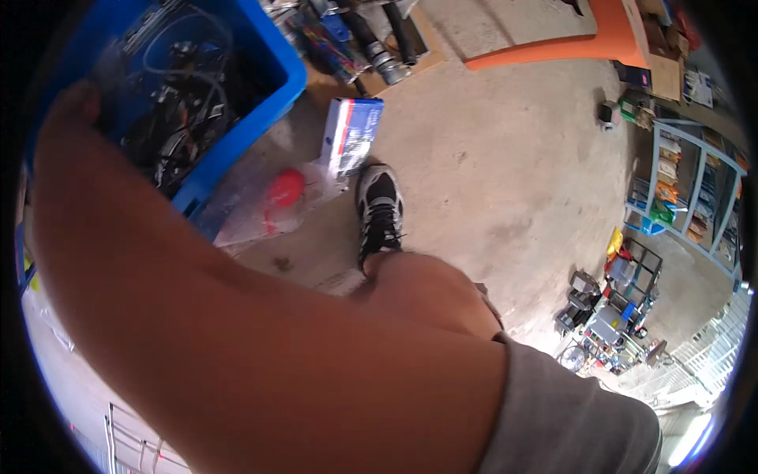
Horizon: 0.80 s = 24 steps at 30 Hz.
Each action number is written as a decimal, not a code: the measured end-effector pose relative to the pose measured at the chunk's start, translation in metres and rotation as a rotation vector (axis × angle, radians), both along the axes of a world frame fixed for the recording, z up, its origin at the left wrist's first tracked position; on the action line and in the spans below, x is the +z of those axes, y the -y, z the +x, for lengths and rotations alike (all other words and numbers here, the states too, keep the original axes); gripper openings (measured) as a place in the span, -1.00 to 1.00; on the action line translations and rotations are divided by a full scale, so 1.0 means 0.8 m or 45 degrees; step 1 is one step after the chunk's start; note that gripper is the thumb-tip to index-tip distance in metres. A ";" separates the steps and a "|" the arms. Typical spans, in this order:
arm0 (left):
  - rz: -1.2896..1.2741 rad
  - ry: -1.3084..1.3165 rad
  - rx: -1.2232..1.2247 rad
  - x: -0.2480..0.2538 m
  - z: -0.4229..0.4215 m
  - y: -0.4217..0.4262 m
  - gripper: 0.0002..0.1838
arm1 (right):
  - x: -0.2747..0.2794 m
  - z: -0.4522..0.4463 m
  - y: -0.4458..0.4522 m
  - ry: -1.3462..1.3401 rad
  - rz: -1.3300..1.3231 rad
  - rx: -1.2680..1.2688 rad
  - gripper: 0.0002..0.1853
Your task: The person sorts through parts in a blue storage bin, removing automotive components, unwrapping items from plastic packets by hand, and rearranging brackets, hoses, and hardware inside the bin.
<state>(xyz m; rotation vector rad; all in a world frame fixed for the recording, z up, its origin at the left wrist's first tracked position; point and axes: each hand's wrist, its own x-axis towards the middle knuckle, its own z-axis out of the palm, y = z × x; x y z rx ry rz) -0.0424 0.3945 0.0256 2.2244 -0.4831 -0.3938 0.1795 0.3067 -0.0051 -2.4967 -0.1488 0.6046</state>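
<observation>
A bare arm crosses the view from the grey cloth at lower right to the upper left; it looks like my right arm. At its end my right hand [79, 104] is at the near left side of a blue bin [278, 107], dark and blurred, with its fingers mostly hidden. Cloudy clear plastic shows beside it. Inside the bin lies a heap of dark and metallic parts [185, 118] with a clear tube looped over them. My left hand is not in view.
Beside the bin are a blue and white box [351, 136], a plastic bag with a red round thing [286, 188] and a black shoe [381, 209]. Tools [383, 59] lie on cardboard above. An orange frame [553, 52], a metal rack [695, 186] and piled equipment [612, 320] stand farther right.
</observation>
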 end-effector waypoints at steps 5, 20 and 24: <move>-0.064 0.111 -0.034 0.005 0.006 0.006 -0.51 | 0.005 -0.014 0.016 -0.022 -0.028 0.021 -0.61; 0.254 0.474 0.129 0.037 0.004 0.040 -0.87 | -0.090 -0.001 0.199 -0.232 -0.323 0.401 -0.62; 0.251 0.497 0.129 0.036 0.004 0.038 -0.82 | -0.072 -0.039 0.187 -0.019 -0.398 0.464 -0.65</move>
